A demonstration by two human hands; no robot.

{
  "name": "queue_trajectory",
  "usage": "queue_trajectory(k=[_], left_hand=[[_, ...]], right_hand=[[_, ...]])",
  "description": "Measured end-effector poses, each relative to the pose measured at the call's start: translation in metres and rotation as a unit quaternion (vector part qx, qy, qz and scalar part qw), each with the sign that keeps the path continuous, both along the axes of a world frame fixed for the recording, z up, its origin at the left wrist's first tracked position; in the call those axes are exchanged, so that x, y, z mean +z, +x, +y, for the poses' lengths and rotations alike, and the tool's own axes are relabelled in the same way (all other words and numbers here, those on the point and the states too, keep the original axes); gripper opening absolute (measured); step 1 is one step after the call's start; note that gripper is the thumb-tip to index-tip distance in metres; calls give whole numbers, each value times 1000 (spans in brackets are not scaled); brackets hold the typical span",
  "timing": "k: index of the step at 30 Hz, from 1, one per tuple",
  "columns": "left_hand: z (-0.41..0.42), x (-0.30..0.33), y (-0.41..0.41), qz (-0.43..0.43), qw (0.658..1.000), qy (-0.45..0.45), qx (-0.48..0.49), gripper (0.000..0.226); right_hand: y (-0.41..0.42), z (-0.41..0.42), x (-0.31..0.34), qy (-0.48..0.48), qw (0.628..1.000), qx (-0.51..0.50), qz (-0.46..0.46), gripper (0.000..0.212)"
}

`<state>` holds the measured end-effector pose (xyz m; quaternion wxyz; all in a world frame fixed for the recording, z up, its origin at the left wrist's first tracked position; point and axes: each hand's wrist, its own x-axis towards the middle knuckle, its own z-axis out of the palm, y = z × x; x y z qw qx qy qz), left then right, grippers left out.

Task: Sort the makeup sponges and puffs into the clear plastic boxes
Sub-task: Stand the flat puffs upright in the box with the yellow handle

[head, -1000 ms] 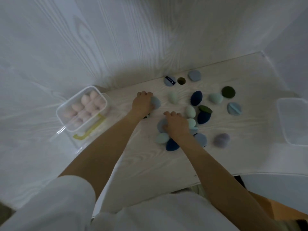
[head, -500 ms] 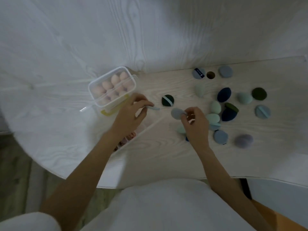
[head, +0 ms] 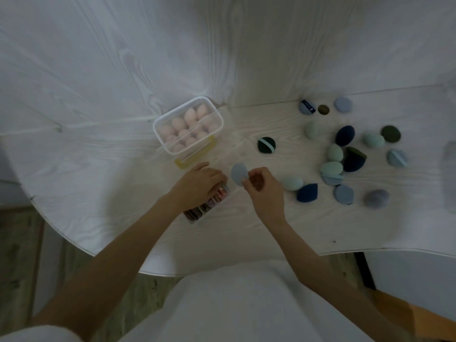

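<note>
Both forearms reached in over the white table [head: 98,169]. The clear box [head: 188,124] of pink sponges stood at the back. The left hand [head: 197,186], fingers curled, dipped into a second clear box [head: 209,203]; what it held, I couldn't tell. The right hand [head: 261,191] pinched a grey-blue puff [head: 238,173], lifted beside the left.

Table [head: 246,230]: white, wood-grain pattern. Clear box [head: 188,124]: pale pink sponges, yellow latch [head: 195,156]. Held puff [head: 238,174]: light grey-blue. Round puff [head: 266,145]: dark green, pale teal strap. Loose sponges: mint [head: 335,153], navy [head: 345,135], grey-lilac [head: 376,198]
</note>
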<state>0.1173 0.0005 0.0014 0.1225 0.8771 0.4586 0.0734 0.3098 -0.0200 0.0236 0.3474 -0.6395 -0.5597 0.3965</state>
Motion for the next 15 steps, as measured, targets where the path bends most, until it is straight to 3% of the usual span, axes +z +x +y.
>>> queue_trajectory(k=[6, 11, 15], left_hand=[[-2, -8, -6, -4, 999, 47, -8, 25], [-6, -16, -4, -51, 995, 73, 54, 14], [-11, -14, 1, -72, 992, 47, 94, 24]], right_hand=[[-22, 7, -10, 86, 977, 32, -194, 13], [-31, 12, -25, 147, 928, 73, -335, 15], [-32, 15, -32, 136, 915, 85, -370, 9]])
